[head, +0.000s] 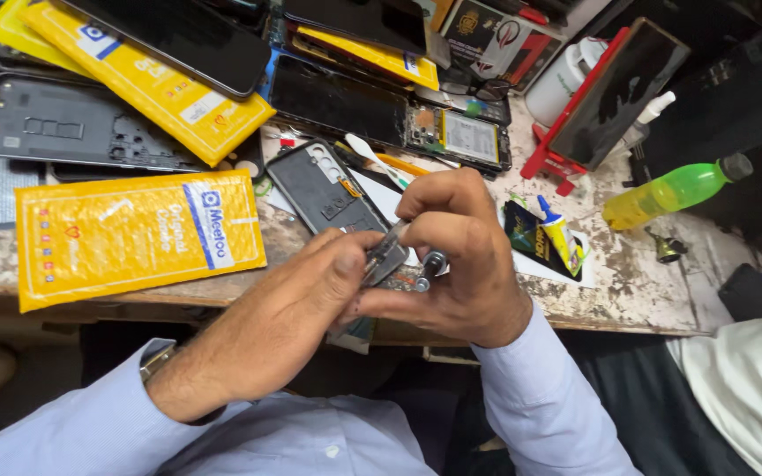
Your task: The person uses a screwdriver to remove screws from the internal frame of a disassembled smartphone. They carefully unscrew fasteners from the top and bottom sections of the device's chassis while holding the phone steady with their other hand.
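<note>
A small grey phone part (384, 257) is held at the centre of the frame, pinched between thumb and fingers of the left hand (297, 304). The right hand (460, 256) is closed around a metal-tipped tool (428, 267) set against the part. A fastening or prying step appears to be in hand; a steady tip and firm pinch are called for next. A dark phone back cover (328, 189) lies on the counter (637, 282) just above

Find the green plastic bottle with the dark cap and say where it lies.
In the head view, the green plastic bottle lies on its side at the right end of the worn workbench, just right of the red phone stand.
</note>
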